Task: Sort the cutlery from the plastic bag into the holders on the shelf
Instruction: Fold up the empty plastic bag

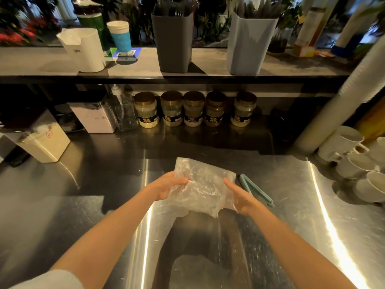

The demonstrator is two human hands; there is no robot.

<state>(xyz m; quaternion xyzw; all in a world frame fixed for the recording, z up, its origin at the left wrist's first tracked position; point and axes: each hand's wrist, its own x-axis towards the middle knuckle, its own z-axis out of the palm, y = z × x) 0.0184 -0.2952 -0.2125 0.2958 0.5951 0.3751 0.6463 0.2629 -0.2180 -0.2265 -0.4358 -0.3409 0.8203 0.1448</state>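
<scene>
A crumpled clear plastic bag [201, 185] is held flat above the steel counter, and no cutlery shows inside it. My left hand [166, 185] grips its left edge and my right hand [239, 198] grips its right edge. On the shelf above stand a dark grey holder [174, 44] filled with dark forks and a light grey-blue holder [249, 44] filled with dark knives. Both holders are well beyond my hands.
A teal bag clip [255, 189] lies on the steel counter [104, 215] just right of the bag. Several jars [193, 109] line the wall under the shelf. White mugs [354, 155] and a stack of paper cups [333, 97] stand at the right, a white jug [85, 50] on the shelf's left.
</scene>
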